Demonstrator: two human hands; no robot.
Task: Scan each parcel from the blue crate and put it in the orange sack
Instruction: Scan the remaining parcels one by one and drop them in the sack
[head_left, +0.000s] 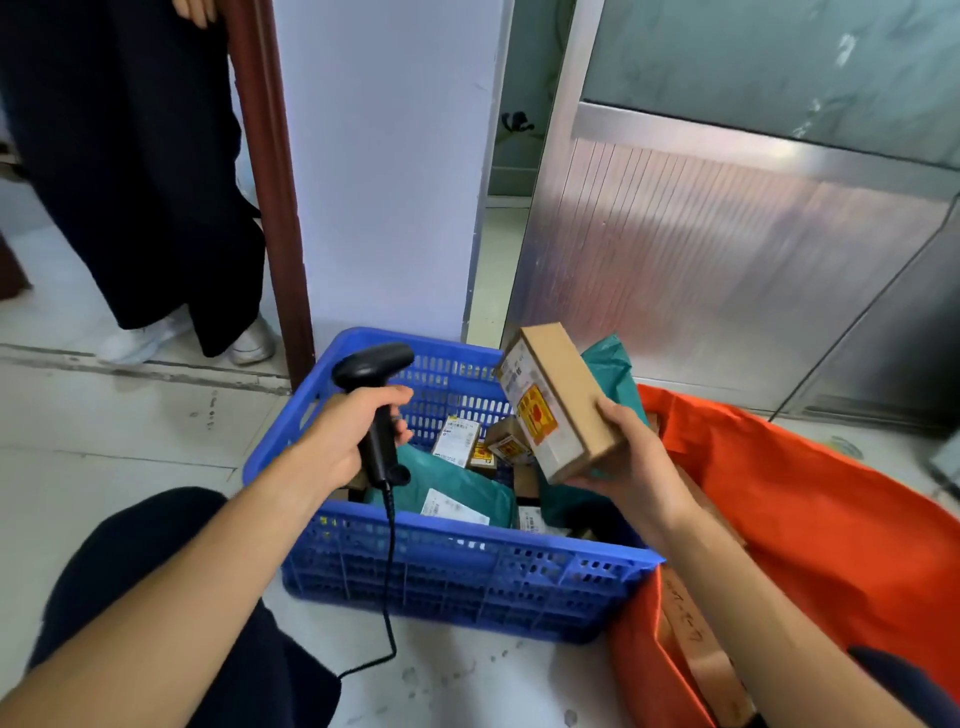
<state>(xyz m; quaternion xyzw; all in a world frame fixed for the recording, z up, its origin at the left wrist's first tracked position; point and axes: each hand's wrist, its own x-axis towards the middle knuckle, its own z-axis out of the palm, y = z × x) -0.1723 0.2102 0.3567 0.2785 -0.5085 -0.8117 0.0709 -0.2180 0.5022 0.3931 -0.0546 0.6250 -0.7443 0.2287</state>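
Observation:
My left hand (345, 439) grips a black corded barcode scanner (376, 395) above the left side of the blue crate (457, 566), its head pointing right. My right hand (626, 457) holds a brown cardboard parcel (558, 400) tilted over the crate's right side, its white label and yellow-red sticker turned toward the scanner. Inside the crate lie several parcels: green mailers (457, 491) and small labelled boxes (457, 436). The orange sack (810, 499) lies open to the right of the crate, with brown cardboard parcels (696, 639) showing at its near edge.
A person in dark trousers and white shoes (156, 208) stands at the far left beside a brown door frame (270, 182). A white pillar (384, 166) and a metal panelled door (727, 249) stand behind the crate. My dark-clothed knee (130, 566) is at the lower left.

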